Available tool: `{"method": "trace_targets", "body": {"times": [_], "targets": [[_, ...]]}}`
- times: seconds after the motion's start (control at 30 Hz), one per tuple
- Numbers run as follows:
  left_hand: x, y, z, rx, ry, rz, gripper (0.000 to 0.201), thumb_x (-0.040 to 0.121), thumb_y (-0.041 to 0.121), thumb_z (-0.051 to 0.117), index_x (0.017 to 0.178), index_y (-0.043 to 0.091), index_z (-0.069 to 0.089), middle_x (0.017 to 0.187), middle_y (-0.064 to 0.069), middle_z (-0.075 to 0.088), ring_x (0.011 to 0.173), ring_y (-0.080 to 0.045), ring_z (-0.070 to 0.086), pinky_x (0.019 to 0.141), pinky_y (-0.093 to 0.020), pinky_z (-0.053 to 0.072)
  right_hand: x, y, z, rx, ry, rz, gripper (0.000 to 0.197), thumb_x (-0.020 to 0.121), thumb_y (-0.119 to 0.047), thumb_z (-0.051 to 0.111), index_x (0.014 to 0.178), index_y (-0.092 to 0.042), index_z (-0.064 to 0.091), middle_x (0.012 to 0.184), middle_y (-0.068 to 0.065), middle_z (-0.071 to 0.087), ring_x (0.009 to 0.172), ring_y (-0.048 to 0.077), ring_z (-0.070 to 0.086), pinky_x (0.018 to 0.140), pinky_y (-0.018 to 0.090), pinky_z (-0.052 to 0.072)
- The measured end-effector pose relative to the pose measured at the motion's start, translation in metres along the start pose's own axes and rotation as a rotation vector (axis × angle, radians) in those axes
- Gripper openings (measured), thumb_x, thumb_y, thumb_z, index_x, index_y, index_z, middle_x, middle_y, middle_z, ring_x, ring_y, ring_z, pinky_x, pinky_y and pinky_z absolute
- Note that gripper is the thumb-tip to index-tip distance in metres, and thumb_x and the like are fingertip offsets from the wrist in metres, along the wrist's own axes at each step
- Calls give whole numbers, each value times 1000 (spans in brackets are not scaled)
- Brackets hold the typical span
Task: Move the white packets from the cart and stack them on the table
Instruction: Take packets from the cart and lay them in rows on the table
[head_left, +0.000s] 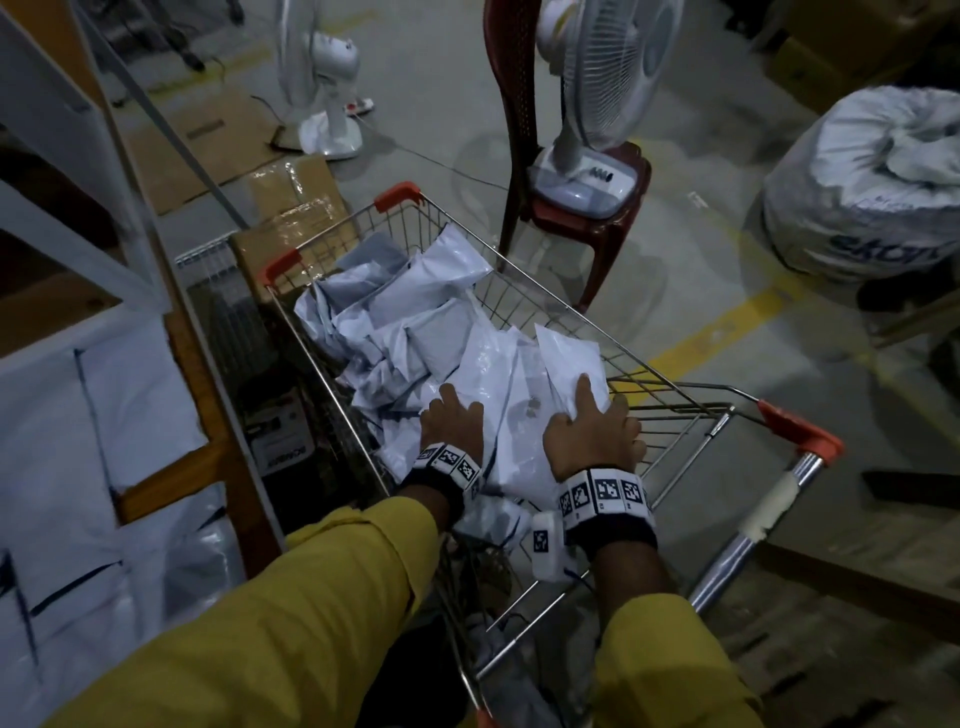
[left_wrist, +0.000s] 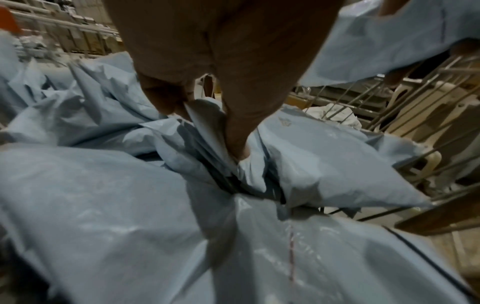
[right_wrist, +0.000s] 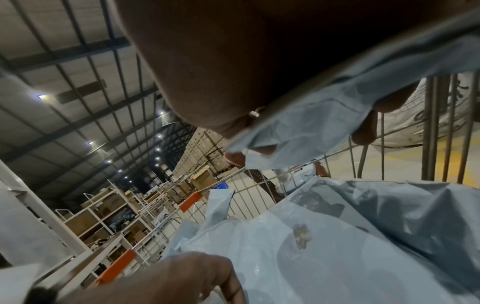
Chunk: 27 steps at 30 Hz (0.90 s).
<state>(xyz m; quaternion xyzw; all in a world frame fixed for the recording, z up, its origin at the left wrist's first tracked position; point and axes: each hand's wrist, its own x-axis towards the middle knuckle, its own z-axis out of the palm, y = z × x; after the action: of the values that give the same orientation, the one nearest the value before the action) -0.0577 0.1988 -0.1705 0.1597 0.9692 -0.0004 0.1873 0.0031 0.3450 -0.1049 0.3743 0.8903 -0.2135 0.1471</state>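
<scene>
White packets (head_left: 415, 332) lie heaped and overlapping in the wire cart (head_left: 670, 395), filling it from the far end to the near end, and the left hand (head_left: 451, 422) pinches a fold of plastic in the middle of the pile while the right hand (head_left: 592, 428) curls round the edge of a packet (head_left: 569, 358) by the cart's right wall. The plastic looks slick and loose, so a thin pinch may slip free on the lift — or drag neighbouring packets up and spill them over the rim. The right hand's fingers (right_wrist: 363, 133) sit close against the wires, where a corner could snag and tear.
</scene>
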Motion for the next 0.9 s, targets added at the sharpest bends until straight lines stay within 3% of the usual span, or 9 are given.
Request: {"method": "trace_targets", "body": {"times": [0.07, 0.1, 0.23, 0.37, 0.5, 0.63, 0.7, 0.9], "targets": [[-11, -8, -6, -85, -20, -41, 21, 85, 18, 66, 106, 15, 62, 127, -19, 44, 101, -38, 56, 83, -42, 48, -7, -2, 2, 7, 22, -5, 64, 92, -42, 45, 154, -39, 27, 158, 14, 22, 137, 39, 27, 113, 54, 21], [-12, -15, -5, -120, 14, -41, 21, 88, 16, 62, 109, 14, 60, 129, -19, 40, 105, -39, 54, 87, -44, 48, -11, -3, 2, 12, 27, -3, 63, 92, -41, 45, 153, -39, 29, 158, 14, 22, 137, 38, 26, 113, 54, 21], [-20, -35, -10, -364, 46, -70, 15, 83, 5, 63, 97, 3, 60, 115, -24, 46, 93, -42, 58, 81, -48, 50, -22, -6, 3, 18, 40, 3, 60, 93, -40, 46, 151, -40, 33, 157, 14, 24, 136, 37, 26, 114, 51, 20], [-30, -49, -21, -528, 149, -133, 11, 82, -5, 65, 93, -4, 63, 119, -26, 47, 100, -37, 57, 88, -37, 44, -32, -6, 2, 12, 51, 1, 59, 93, -40, 44, 151, -41, 33, 157, 14, 24, 135, 38, 26, 115, 52, 19], [-50, -61, -37, -688, 271, -201, 12, 83, 2, 73, 85, 2, 62, 119, -20, 48, 97, -33, 57, 84, -29, 39, -45, -11, -3, 31, 78, -25, 57, 93, -40, 46, 150, -41, 36, 158, 14, 22, 135, 38, 25, 114, 51, 19], [-81, -69, -50, -780, 453, -190, 23, 77, -5, 75, 75, 9, 56, 104, -13, 48, 86, -23, 50, 72, -15, 28, -64, -22, -9, 25, 135, -67, 56, 95, -41, 46, 150, -40, 37, 158, 15, 22, 137, 38, 23, 113, 51, 19], [-96, -76, -55, -818, 524, -155, 23, 76, -6, 75, 73, 6, 56, 100, -9, 45, 84, -22, 49, 73, -15, 31, -72, -27, -11, 21, 160, -87, 55, 95, -42, 45, 150, -41, 37, 157, 14, 24, 136, 38, 25, 112, 51, 20], [-134, -96, -80, -894, 507, -194, 16, 89, 8, 71, 86, 11, 56, 110, -10, 46, 87, -16, 47, 75, -19, 34, -99, -32, -14, 81, 227, -97, 50, 97, -44, 45, 146, -42, 43, 153, 14, 31, 133, 38, 29, 112, 50, 22]]}}
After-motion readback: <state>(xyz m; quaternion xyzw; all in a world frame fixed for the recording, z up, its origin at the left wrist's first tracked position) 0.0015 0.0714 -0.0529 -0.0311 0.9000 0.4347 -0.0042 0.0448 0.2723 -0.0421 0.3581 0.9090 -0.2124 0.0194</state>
